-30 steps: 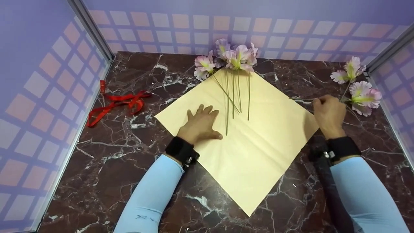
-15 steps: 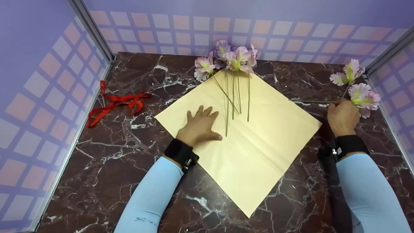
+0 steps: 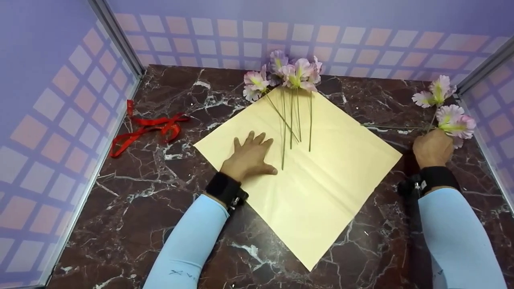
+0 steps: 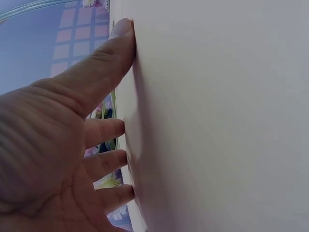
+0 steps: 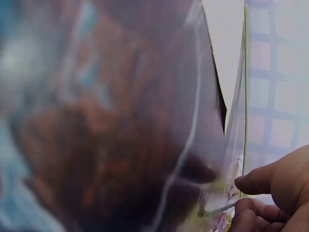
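My left hand (image 3: pixel 249 158) lies with spread fingers on a square sheet of pale yellow wrapping paper (image 3: pixel 321 180), touching it with the fingertips. On the paper's far corner lie several pink and white artificial flowers (image 3: pixel 297 76), their thin green stems (image 3: pixel 283 136) pointing towards me. Beyond the paper's right corner, my right hand (image 3: pixel 433 147) pinches an artificial flower by its stem (image 5: pixel 245 96) between thumb and forefinger, close to the blooms. Two blooms (image 3: pixel 455 120) show just beyond this hand; which one belongs to the pinched stem I cannot tell.
A red ribbon (image 3: pixel 150 128) lies loosely looped at the left. The dark marble-patterned tabletop (image 3: pixel 132 224) is bounded by purple checked panels (image 3: pixel 225 32) at the back and both sides.
My right hand has moved right, from the paper's right corner along the stem to just beside the blooms. My left hand has stayed on the paper.
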Demonstrator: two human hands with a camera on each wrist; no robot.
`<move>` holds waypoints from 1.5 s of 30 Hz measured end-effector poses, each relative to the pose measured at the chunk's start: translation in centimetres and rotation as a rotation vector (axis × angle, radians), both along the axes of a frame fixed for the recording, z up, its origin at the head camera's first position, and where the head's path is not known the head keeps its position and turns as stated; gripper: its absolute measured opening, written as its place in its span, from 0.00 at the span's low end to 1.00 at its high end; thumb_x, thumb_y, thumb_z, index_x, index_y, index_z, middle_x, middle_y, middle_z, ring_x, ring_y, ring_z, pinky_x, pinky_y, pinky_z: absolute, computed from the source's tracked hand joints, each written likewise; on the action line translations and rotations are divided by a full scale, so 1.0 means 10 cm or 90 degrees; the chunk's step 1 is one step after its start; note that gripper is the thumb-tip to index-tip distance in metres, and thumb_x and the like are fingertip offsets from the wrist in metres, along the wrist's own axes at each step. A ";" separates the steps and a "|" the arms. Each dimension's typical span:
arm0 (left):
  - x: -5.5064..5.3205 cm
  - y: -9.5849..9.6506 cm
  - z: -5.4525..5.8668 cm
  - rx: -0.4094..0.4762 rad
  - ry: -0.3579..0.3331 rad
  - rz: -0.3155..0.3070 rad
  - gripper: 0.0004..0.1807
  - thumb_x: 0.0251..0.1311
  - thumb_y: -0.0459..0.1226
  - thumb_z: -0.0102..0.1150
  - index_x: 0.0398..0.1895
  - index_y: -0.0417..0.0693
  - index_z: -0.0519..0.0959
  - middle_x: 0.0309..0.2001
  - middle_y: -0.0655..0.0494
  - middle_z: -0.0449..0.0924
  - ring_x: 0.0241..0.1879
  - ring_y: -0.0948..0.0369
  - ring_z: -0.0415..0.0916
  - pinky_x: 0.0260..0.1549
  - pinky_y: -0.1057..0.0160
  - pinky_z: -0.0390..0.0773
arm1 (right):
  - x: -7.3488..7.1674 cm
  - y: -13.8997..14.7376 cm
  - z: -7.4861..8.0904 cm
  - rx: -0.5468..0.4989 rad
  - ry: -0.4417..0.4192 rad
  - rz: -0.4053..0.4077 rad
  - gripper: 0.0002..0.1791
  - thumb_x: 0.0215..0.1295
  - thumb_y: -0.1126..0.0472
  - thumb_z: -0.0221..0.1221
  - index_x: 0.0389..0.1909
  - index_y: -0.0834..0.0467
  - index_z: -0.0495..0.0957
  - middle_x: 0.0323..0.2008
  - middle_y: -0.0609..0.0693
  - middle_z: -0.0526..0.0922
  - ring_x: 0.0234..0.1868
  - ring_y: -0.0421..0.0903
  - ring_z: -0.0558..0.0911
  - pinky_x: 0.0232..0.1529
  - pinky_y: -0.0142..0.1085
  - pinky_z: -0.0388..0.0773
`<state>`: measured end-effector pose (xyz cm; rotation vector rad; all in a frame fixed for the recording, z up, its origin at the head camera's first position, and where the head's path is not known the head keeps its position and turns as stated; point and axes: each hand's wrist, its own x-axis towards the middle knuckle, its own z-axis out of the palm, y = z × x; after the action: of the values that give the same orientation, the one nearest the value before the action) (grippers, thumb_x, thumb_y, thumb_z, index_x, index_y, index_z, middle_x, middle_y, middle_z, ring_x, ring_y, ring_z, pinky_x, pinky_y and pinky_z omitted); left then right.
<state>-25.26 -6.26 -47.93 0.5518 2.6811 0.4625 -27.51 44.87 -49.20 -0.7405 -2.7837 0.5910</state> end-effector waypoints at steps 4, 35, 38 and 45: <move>0.00 0.00 0.00 -0.003 0.003 -0.003 0.56 0.60 0.62 0.71 0.85 0.54 0.55 0.86 0.46 0.45 0.85 0.39 0.35 0.75 0.22 0.37 | 0.03 0.03 0.01 0.005 -0.018 0.003 0.23 0.67 0.62 0.46 0.44 0.81 0.77 0.48 0.87 0.77 0.51 0.85 0.76 0.52 0.74 0.73; 0.00 -0.01 -0.01 -0.002 0.002 -0.004 0.56 0.60 0.62 0.71 0.85 0.54 0.55 0.86 0.46 0.45 0.85 0.39 0.35 0.75 0.22 0.38 | -0.29 -2.30 0.24 -0.249 0.173 0.220 0.16 0.75 0.62 0.55 0.45 0.66 0.88 0.33 0.62 0.90 0.15 0.28 0.75 0.17 0.22 0.75; 0.00 0.00 -0.01 -0.002 0.001 -0.003 0.56 0.59 0.61 0.71 0.85 0.54 0.56 0.86 0.47 0.46 0.85 0.39 0.35 0.75 0.22 0.38 | -0.31 -2.43 0.18 -0.248 0.158 0.243 0.16 0.74 0.61 0.54 0.42 0.66 0.88 0.28 0.59 0.89 0.13 0.29 0.75 0.16 0.23 0.73; 0.00 0.01 0.00 0.000 0.000 -0.005 0.56 0.59 0.62 0.71 0.85 0.54 0.55 0.86 0.46 0.45 0.85 0.39 0.35 0.75 0.22 0.37 | -0.35 -2.61 0.10 -0.205 0.115 0.269 0.15 0.71 0.62 0.55 0.35 0.63 0.90 0.24 0.56 0.88 0.17 0.41 0.81 0.22 0.30 0.76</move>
<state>-25.30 -6.21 -47.93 0.5615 2.6779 0.4603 -30.97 18.74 -48.20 -0.1266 -2.7108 1.1400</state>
